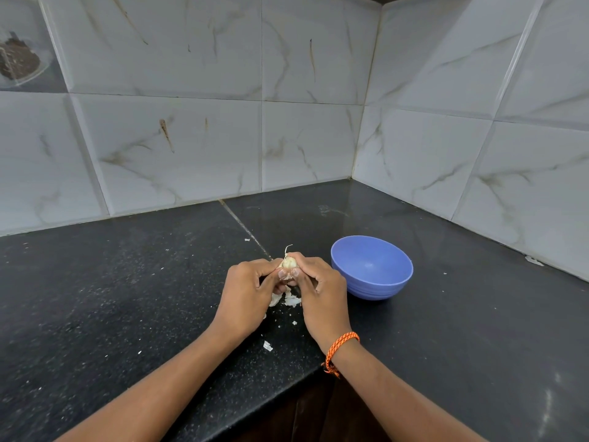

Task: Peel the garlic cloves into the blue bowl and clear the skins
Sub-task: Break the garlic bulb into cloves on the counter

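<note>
Head view: both hands — left hand [247, 296] and right hand [318, 290] — pinch the garlic [288, 263] between fingertips above the table [127, 298], stem tip pointing away, the empty blue bowl [372, 267] just beside the right — the nearer hand.

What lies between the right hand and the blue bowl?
Nothing: in the head view only bare black counter separates the right hand from the blue bowl.
</note>
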The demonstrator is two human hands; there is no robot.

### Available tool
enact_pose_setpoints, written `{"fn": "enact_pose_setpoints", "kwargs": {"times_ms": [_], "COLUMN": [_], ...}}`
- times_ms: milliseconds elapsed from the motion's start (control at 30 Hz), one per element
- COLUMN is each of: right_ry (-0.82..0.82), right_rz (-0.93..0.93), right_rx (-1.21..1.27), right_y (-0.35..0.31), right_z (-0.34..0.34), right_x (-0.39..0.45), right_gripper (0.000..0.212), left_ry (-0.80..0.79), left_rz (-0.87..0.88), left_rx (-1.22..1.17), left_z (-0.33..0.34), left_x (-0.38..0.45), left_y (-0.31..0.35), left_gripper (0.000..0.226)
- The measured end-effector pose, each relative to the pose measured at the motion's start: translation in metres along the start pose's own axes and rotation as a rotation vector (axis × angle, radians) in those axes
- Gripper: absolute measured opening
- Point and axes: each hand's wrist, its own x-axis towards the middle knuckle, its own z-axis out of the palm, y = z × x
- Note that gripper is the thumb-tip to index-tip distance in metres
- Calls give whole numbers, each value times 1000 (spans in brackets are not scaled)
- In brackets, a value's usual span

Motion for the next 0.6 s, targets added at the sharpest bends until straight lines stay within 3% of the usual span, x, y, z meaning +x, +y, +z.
{"fn": "enact_pose_setpoints", "kwargs": {"times_ms": [600], "right_ry": [63], "right_rz": [31], "right_rx": [6], "right_y": [0], "right_z": [0], "right_x": [1], "right_gripper": [31], "left_ry": [-28], "left_rz": [-120], "left_rx": [-119], "left_z": [-2], "left_x": [1], "left_y": [6], "left_gripper": [33]}}
